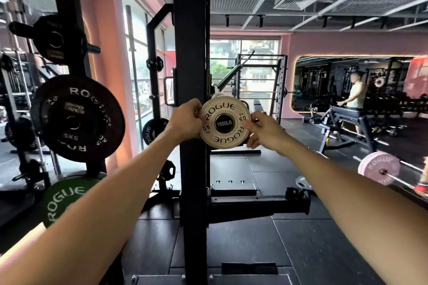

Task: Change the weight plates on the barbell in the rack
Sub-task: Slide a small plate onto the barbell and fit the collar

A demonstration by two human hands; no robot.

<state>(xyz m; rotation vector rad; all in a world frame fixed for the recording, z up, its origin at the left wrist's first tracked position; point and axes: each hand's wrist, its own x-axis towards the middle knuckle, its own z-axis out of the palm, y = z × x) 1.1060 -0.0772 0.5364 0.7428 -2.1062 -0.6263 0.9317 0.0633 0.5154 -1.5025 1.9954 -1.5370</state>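
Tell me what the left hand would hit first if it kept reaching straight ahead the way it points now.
Most likely the black rack upright. The left hand grips the left rim of the small white plate, right in front of that post. Depth is hard to judge from this one view.

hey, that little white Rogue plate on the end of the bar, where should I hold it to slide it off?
Grip the small white plate by its outer rim at opposite sides, as the left hand and right hand do now. It is a thin flat disc facing you, its centre filled by the bar's end cap, so only the edge offers purchase. Come in from both sides and pull straight toward you.
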